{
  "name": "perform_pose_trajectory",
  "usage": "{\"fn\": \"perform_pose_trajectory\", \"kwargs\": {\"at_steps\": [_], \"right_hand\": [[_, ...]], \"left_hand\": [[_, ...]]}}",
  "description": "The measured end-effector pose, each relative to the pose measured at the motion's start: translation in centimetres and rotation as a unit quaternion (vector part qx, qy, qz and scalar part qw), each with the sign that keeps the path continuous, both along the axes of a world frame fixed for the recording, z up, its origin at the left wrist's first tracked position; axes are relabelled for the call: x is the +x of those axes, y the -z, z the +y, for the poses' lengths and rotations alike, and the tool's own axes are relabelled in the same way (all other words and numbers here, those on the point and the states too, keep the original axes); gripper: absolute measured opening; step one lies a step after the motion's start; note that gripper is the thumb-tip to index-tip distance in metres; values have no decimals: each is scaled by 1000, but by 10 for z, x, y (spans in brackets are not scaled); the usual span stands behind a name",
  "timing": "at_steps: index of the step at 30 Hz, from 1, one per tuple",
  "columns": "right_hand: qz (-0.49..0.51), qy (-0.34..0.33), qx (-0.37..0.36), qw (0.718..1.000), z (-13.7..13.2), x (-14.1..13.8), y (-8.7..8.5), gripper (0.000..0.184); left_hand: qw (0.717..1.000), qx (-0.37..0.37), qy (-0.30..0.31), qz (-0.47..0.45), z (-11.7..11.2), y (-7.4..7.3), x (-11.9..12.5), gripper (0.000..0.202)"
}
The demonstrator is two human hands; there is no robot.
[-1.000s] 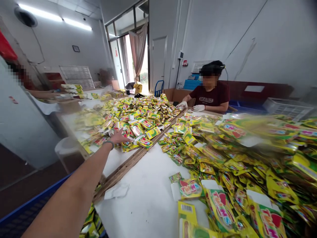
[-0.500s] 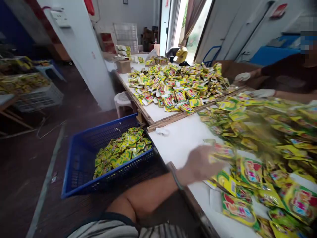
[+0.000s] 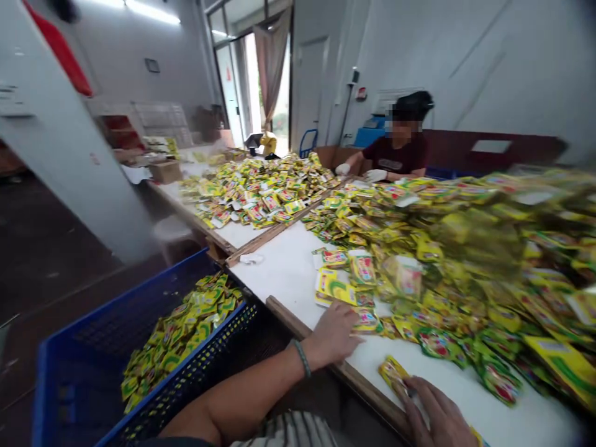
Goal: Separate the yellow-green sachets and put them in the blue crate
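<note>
My left hand [image 3: 333, 334], with a beaded band at the wrist, rests at the table's near edge. Its fingers are apart and reach against a small yellow packet [image 3: 367, 320] with coloured lettering. At the lower right, my right hand [image 3: 437, 410] has thumb and fingers closed on the near end of a narrow yellow packet [image 3: 392, 372] over the white tabletop [image 3: 372, 354]. Beyond my left hand lie flat yellow boxes [image 3: 335, 288] and an open-flapped box [image 3: 363, 268]. A large heap of yellow-green sachets [image 3: 447, 298] spreads to the right, partly blurred.
Left of the table stands a blue crate [image 3: 116, 304] part-filled with sachets. A wooden strip [image 3: 279, 223] divides the tabletop; past it lies a pile of boxes [image 3: 261, 192]. A co-worker [image 3: 395, 152] in white gloves sits across. A white stool [image 3: 172, 231] and slanting pillar [image 3: 88, 136] stand left.
The view has swung right and upward. My left hand has drawn back from over the boxes towards the table edge. My right hand with a packet has come into view.
</note>
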State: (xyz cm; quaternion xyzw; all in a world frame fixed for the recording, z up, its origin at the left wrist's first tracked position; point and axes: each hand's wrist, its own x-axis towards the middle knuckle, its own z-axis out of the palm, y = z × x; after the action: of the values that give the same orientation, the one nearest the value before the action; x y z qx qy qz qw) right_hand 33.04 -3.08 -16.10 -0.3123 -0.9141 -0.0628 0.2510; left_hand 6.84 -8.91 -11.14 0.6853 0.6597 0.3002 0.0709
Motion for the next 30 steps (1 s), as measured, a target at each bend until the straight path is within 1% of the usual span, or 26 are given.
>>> {"fn": "perform_pose_trajectory", "kwargs": {"at_steps": [2, 3, 4, 5, 7, 9, 10, 12, 15, 16, 17, 19, 21, 23, 25, 27, 28, 29, 30], "right_hand": [[18, 17, -55, 998, -5, 2, -10, 36], [27, 32, -73, 996, -6, 3, -14, 37], [33, 51, -83, 995, -6, 3, -18, 37], [33, 67, -90, 993, -4, 2, -23, 38], [10, 71, -111, 991, -1, -2, -31, 38], [-16, 45, -146, 988, 3, -10, -40, 35], [-24, 30, -166, 985, 5, -16, -45, 33], [-29, 24, -200, 979, 9, -28, -58, 31], [-21, 22, -261, 965, 27, -41, -81, 29], [-9, 23, -270, 963, 36, -42, -90, 26], [16, 39, -266, 963, 45, -41, -98, 23], [85, 79, -254, 960, 64, -36, -113, 22], [139, 111, -247, 953, 79, -29, -122, 19], [166, 119, -258, 944, 89, -23, -124, 16], [182, 114, -280, 936, 95, -18, -122, 15], [201, 119, -298, 926, 100, -14, -117, 16], [205, 123, -301, 923, 102, -11, -114, 16], [198, 125, -303, 924, 104, -9, -111, 16], [177, 121, -299, 930, 104, -7, -107, 16]], "left_hand": [[999, -5, -46, 9, 3, -4, 0, 52], [998, -10, -59, 22, 5, -6, 0, 59], [998, -17, -55, 40, 8, -8, -1, 63], [997, -27, -35, 62, 11, -10, -2, 62], [994, -45, 10, 102, 18, -14, -4, 45], [990, -51, 34, 124, 23, -15, -6, 27], [990, -51, 39, 127, 25, -15, -7, 23], [990, -53, 47, 125, 28, -14, -9, 23], [990, -33, 51, 123, 32, -13, -12, 30], [990, -27, 46, 128, 34, -12, -13, 34], [989, -29, 41, 138, 36, -12, -14, 41], [984, -61, 39, 162, 40, -13, -15, 53], [979, -103, 39, 174, 43, -16, -15, 56], [982, -122, 23, 142, 45, -21, -13, 61], [991, -113, -3, 67, 50, -28, -12, 71], [994, -101, -26, -37, 60, -37, -9, 79], [990, -95, -32, -99, 67, -41, -6, 83], [981, -88, -33, -170, 75, -44, -2, 87], [965, -84, -27, -249, 84, -47, 3, 91]]}}
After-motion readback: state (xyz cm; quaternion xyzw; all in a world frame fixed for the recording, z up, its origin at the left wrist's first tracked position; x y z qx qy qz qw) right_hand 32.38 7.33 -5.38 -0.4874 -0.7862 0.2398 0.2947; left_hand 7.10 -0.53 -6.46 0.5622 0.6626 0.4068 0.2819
